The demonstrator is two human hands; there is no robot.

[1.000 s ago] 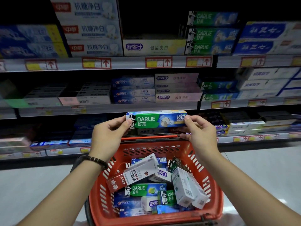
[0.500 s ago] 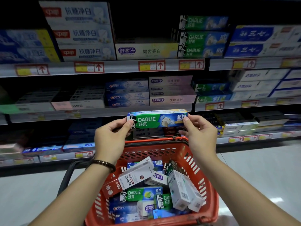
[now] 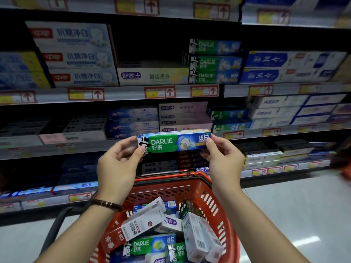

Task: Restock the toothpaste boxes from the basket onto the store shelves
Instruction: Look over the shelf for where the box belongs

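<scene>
Above the red basket (image 3: 167, 180), each grip clamps a level Darlie box (image 3: 171, 142): left hand (image 3: 117, 168) at nine o'clock, right hand (image 3: 224, 162) at three.

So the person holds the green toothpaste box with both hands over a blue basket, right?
The basket is red, not blue; the head view shows it. The left hand and right hand do hold the green toothpaste box over it.

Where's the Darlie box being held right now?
Head view, centre: the Darlie box is held level between the left hand and right hand, above the red basket, in front of the shelves.
</scene>
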